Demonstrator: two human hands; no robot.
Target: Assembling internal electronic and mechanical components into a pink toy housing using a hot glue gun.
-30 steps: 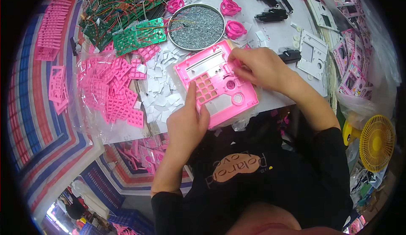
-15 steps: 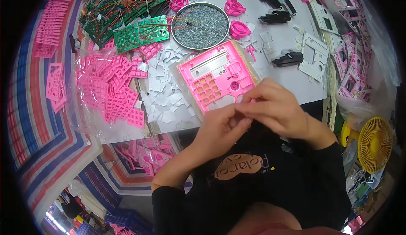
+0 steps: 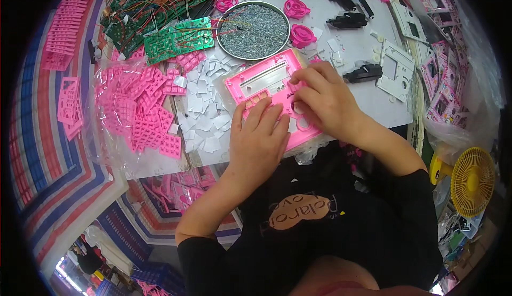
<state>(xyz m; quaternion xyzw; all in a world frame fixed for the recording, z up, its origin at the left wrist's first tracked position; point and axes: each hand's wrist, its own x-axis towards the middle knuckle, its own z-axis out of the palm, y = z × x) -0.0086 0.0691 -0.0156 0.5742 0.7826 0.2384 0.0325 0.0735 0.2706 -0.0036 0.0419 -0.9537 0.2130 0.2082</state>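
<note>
A pink plastic housing (image 3: pixel 234 87), with a keypad grid and a clear window strip, lies tilted on a pad on the table. My left hand (image 3: pixel 260 141) rests on it with fingers spread flat over the keypad grid. Over the housing's right side, my right hand (image 3: pixel 330 101) has its fingers bent, tips down near the round openings. Anything small between those fingertips is hidden. Just beyond the housing stands a round metal tray (image 3: pixel 220 42) filled with small screws (image 3: pixel 256 32).
Left of the housing lie white paper pieces (image 3: pixel 202 128), pink keypads (image 3: pixel 152 117) and a green circuit board (image 3: pixel 178 40) with wires. Pink round parts (image 3: pixel 302 36), black parts (image 3: pixel 364 73) and white frames (image 3: pixel 397 69) lie to the right. A yellow fan (image 3: pixel 473 182) stands at far right.
My hands were together, pinching near the housing's front edge. They have parted and moved onto it, the left to the keypad grid, the right to the far right side.
</note>
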